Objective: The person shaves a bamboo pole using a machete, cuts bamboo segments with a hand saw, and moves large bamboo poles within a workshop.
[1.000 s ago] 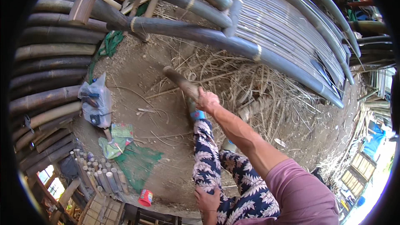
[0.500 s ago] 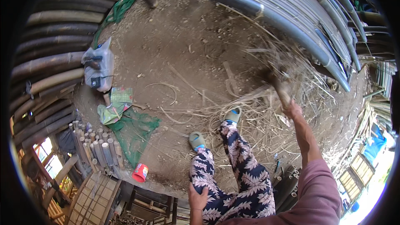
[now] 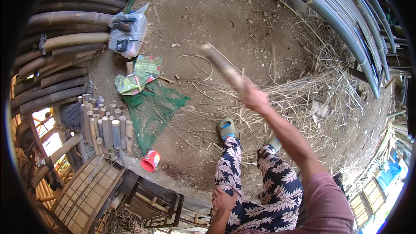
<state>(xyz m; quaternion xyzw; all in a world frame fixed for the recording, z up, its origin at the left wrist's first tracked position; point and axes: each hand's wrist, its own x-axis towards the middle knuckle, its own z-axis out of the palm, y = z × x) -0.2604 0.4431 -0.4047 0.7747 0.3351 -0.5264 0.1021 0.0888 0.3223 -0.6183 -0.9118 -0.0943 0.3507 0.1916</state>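
So the biggest thing around is the dirt ground (image 3: 242, 21), bare brown earth filling most of the view. Long bamboo poles (image 3: 65, 43) are stacked along the 9 to 11 o'clock edge, and a curved run of grey poles (image 3: 342, 26) sweeps across at 1 to 2 o'clock. A messy heap of dry straw (image 3: 320, 99) sits at about 3 o'clock, just past the person's feet. A green net (image 3: 156, 108) lies spread on the ground left of centre, with a row of short cut bamboo tubes (image 3: 104, 128) standing beside it at 9 o'clock. Up at 11 o'clock there's a clear plastic bag (image 3: 128, 32) with dark stuff inside. A small red cup (image 3: 150, 161) lies tipped over at 7 o'clock.

The right hand (image 3: 253, 97) is out in front near centre, fingers clenched around the lower end of a bamboo stick (image 3: 223, 67), which points up toward 11 o'clock and looks blurred. The left hand (image 3: 224, 200) rests on the patterned trouser thigh at 6 o'clock, fingers loosely spread, holding nothing.
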